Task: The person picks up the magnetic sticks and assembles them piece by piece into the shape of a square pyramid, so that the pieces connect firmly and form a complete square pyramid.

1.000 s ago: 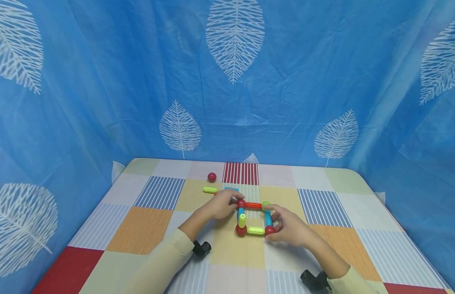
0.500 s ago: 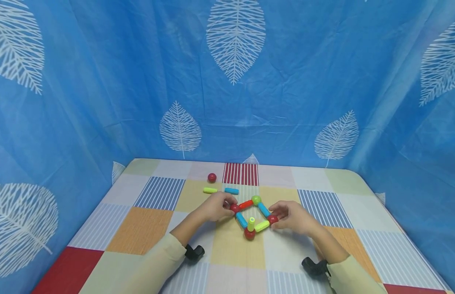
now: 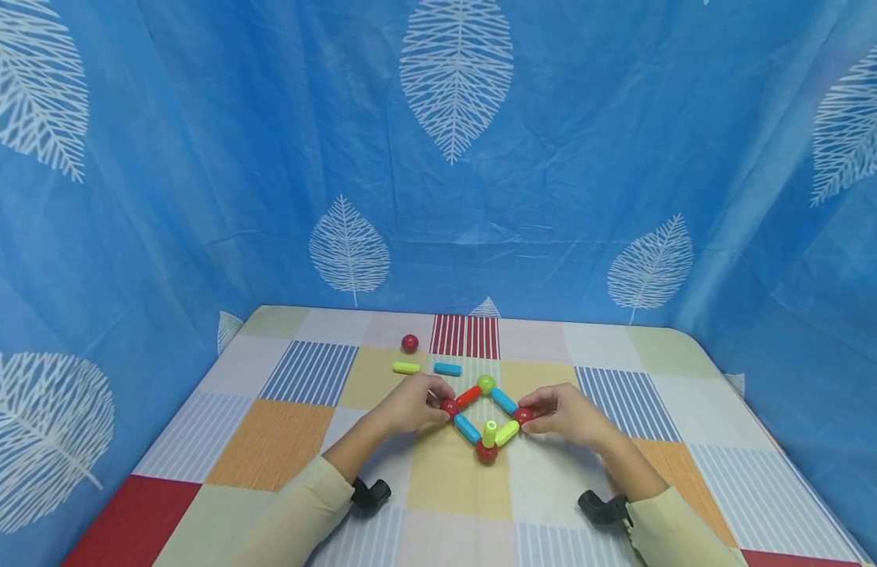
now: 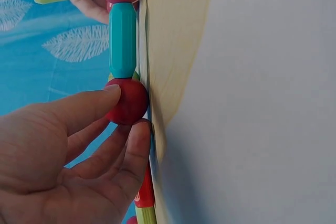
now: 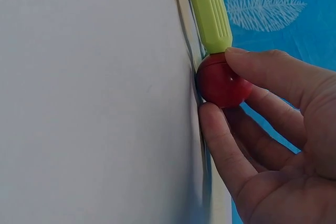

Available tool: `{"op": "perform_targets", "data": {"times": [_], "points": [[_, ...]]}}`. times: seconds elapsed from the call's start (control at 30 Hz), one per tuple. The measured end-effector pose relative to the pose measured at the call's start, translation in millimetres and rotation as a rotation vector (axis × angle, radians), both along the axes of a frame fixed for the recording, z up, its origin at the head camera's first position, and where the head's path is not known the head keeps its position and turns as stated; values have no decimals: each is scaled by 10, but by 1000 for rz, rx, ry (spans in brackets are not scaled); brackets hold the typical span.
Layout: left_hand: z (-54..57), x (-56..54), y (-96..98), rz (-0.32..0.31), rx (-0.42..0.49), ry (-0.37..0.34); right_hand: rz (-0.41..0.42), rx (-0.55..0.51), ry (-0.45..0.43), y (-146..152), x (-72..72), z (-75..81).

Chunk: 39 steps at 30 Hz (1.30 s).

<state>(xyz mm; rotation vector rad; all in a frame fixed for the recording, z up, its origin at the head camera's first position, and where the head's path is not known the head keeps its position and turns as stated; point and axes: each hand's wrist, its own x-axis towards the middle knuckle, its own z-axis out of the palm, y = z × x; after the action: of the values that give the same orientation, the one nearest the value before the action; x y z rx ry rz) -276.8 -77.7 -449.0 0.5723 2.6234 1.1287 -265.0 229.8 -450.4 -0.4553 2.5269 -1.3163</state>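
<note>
Turned cornerwise, the rod frame point(image 3: 468, 429) has left fingers point(image 4: 139, 141) and right fingers point(image 5: 220, 142) pinching red balls point(image 5: 222, 83), loose rods point(image 3: 448, 369) beyond.

The multicoloured rod-and-ball diamond point(image 3: 468, 428) has a lime-green ball point(image 3: 486, 384) at twelve o'clock, glossy red balls point(image 3: 486, 453) at three, six and nine; white leaves point(image 3: 457, 79) pattern the blue fabric curtain point(image 3: 587, 157).

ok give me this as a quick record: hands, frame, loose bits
left hand: pinches left red ball
right hand: pinches right red ball
frame: diamond, four balls joined by four sticks
sides: red stick, lime stick, two blue sticks
far corner: green ball
near corner: near red ball, upright lime stick on top
beyond left hand: loose red ball, loose lime stick, loose blue stick
</note>
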Motion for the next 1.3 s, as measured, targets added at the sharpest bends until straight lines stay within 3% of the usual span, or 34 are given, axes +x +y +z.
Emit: {"op": "perform_targets", "data": {"times": [0.3,0.63,0.97,1.1,1.3], "points": [[-4,5,-28,7,17,-16,-19,7,6,-12,17,-3],[37,-10,-159,17,49,11,-18,12,11,-14,25,-13],[117,-172,-319,110,36,118,-5,8,42,-11,44,14],[168,-244,-367,153,16,129,4,-10,53,-14,57,22],[155,-324,-387,105,-69,145,-3,6,38,-14,44,19]]}}
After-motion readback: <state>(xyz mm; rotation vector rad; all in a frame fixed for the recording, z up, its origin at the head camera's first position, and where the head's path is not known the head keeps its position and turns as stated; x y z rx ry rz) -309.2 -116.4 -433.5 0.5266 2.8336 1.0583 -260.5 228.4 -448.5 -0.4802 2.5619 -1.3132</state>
